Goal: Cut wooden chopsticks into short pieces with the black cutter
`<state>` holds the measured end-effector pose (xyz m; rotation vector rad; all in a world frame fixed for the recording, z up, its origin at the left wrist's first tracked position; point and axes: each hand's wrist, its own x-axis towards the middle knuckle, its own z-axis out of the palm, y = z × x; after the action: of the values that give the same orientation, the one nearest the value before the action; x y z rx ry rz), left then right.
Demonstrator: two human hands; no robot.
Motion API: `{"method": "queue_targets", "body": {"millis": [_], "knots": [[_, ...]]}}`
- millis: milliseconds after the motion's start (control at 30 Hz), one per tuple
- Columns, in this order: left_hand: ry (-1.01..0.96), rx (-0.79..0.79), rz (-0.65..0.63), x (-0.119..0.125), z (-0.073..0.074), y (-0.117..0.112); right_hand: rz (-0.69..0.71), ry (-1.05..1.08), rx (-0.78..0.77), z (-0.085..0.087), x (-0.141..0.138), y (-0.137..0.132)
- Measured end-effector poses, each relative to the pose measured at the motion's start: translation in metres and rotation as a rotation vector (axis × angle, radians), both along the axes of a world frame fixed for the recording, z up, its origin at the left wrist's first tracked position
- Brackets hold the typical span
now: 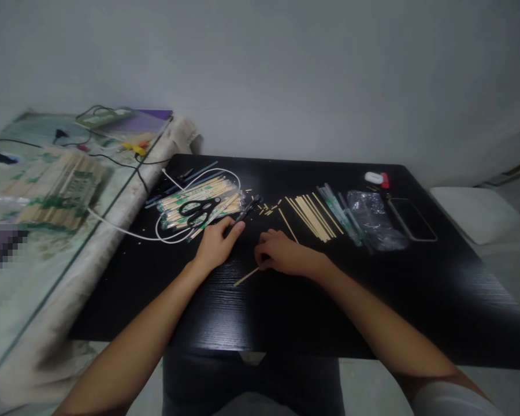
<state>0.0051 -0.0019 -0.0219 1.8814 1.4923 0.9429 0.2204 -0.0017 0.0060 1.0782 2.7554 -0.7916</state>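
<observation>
My left hand (214,245) is closed around a dark plier-like tool (250,207), whose head points away to the right. My right hand (283,254) pinches a thin wooden stick (246,277) just above the black table (225,318); one end sticks out toward the lower left. Another wooden stick (288,224) lies just beyond the right hand. Short cut wooden pieces (266,209) are scattered past my hands. To their right, several bare sticks (314,216) lie in a row. Black-handled scissors (198,211) rest on wrapped chopsticks (216,193) by my left hand.
Clear plastic wrappers (375,219), a phone (411,219) and a small white-and-red item (376,179) lie at the right. A white cable (134,236) loops around the wrapped chopsticks. On the adjoining left table are a large chopstick pack (60,190) and dark cords. A white stool (476,214) stands right.
</observation>
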Motion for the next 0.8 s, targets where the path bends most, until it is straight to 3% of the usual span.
{"method": "queue_targets", "body": {"millis": [133,200,367,600,700,800], "knots": [[-0.085,-0.017,0.015,-0.003,-0.007,0.003,0.012,0.062,0.002,0.003,-0.001,-0.005],[-0.170,-0.048,0.027,-0.004,-0.011,0.004,-0.040,0.170,-0.095,0.012,0.002,-0.005],[-0.418,-0.162,0.042,0.000,-0.010,0.006,-0.106,0.709,-0.456,0.040,0.012,-0.004],[-0.557,-0.202,0.017,0.003,-0.004,0.007,-0.261,1.017,-0.640,0.045,0.016,0.000],[-0.632,-0.229,0.027,0.002,-0.009,0.010,-0.344,0.966,-0.524,0.046,0.018,0.004],[-0.673,-0.267,0.029,0.001,-0.012,0.012,-0.438,0.856,-0.242,0.045,0.021,0.009]]}}
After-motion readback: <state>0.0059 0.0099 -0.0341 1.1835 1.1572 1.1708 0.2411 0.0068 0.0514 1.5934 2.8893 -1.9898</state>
